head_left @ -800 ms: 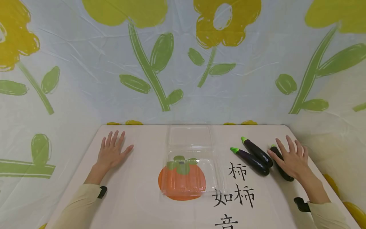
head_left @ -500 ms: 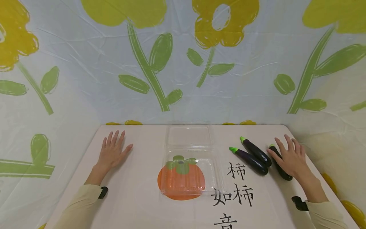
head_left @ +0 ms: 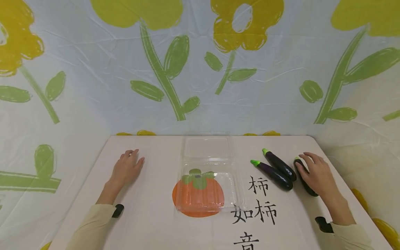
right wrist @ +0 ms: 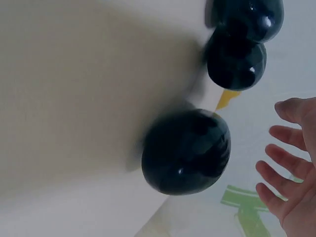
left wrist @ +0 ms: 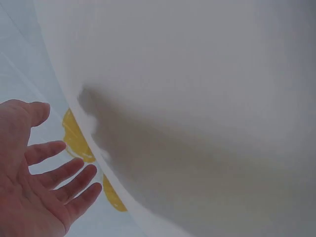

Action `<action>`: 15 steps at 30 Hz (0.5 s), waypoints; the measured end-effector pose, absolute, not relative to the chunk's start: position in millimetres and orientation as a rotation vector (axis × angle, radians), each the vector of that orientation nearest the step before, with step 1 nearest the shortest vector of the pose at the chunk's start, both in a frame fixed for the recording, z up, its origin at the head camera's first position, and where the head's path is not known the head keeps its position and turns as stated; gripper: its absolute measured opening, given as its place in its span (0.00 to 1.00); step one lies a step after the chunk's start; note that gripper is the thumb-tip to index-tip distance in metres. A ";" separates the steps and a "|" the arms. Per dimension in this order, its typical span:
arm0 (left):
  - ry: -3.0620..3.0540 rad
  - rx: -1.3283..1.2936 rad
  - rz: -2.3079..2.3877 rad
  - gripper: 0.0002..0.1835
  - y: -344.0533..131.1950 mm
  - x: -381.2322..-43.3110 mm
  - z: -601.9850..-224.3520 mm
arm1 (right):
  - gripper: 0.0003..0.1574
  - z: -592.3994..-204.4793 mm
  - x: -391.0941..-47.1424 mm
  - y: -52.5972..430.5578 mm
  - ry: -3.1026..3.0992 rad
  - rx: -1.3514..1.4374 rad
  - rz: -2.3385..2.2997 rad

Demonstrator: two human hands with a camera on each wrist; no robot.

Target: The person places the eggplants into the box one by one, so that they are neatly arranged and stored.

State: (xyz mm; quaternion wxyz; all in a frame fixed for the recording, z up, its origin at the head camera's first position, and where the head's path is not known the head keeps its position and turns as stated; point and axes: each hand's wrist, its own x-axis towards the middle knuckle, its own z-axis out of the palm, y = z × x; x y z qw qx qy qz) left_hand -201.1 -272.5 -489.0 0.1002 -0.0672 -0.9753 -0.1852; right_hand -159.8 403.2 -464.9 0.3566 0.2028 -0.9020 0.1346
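My right hand hovers over an eggplant near the table's right side, its fingers loosely bent and holding nothing. In the right wrist view a gap shows between that hand and the eggplant's dark round end. Two more eggplants, the nearer one and the farther one, lie side by side just to the left, green stems pointing away. Mid-table, a clear plastic clamshell box stands with its lid folded back. Over the left part, my left hand is relaxed and holds nothing.
The pale table carries a printed persimmon under the box and black printed characters. A flower-patterned cloth hangs behind the table and along both sides.
Both hands have gone from spread, straight fingers to loosely bent ones. The right hand has shifted slightly left over its eggplant. The box and eggplants have not moved.
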 end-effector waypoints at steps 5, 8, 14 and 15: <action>-2.885 -0.191 -0.631 0.27 -264.1 -198.7 -489.3 | 0.22 -464.6 -156.7 395.6 -2.374 0.510 0.379; -2.887 -0.187 -0.676 0.27 -258.4 -198.0 -489.5 | 0.23 -463.4 -155.3 391.3 -2.396 0.500 0.400; -2.888 -0.184 -0.774 0.27 -247.1 -196.9 -491.3 | 0.24 -462.8 -154.3 381.3 -2.402 0.518 0.403; -2.884 -0.189 -0.792 0.27 -245.1 -196.6 -491.4 | 0.24 -463.1 -153.9 379.5 -2.403 0.522 0.402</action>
